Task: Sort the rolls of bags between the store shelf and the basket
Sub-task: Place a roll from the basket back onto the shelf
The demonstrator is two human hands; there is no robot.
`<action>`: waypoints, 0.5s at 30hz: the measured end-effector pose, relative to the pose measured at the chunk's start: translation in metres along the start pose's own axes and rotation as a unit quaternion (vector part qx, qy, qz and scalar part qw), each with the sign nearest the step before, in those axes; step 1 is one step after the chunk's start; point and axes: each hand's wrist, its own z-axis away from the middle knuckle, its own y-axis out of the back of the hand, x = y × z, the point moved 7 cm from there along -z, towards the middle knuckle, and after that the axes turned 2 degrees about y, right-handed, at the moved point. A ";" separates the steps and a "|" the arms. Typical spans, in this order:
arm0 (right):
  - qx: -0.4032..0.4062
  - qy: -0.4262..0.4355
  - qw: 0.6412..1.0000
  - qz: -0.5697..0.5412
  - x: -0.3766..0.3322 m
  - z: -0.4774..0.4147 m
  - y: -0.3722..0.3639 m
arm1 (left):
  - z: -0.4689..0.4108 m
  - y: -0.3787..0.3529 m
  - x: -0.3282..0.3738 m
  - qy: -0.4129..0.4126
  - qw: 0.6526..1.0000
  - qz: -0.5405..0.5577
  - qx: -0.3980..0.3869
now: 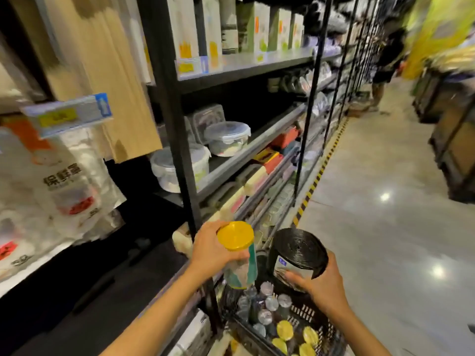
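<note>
My left hand (209, 249) grips a clear roll of bags with a yellow end cap and a green label (237, 253), held upright in front of the shelf post. My right hand (322, 286) holds a fat black roll of bags with a silver label (295, 250) from below. Both rolls hang above the black plastic basket (308, 314) on the floor, which holds several more rolls with yellow or silver ends. The dark store shelf (144, 263) lies to the left of my hands.
Packs of white bags (51, 191) hang at the left under a price tag. Shelves ahead carry plastic food containers (226, 137) and boxes. A black shelf post (180, 140) stands just beyond my left hand. The aisle floor (385, 227) runs right; a person (385, 57) stands far down it.
</note>
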 end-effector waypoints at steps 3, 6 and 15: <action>0.023 -0.019 0.999 0.011 0.020 -0.016 0.028 | -0.023 -0.046 0.009 0.012 0.999 -0.017 -0.045; 0.036 -0.044 0.998 0.016 0.044 -0.028 0.046 | -0.045 -0.086 0.011 0.017 0.996 -0.029 -0.081; 0.125 -0.163 0.979 0.008 0.118 -0.061 0.055 | -0.116 -0.192 -0.006 0.010 0.979 -0.018 -0.201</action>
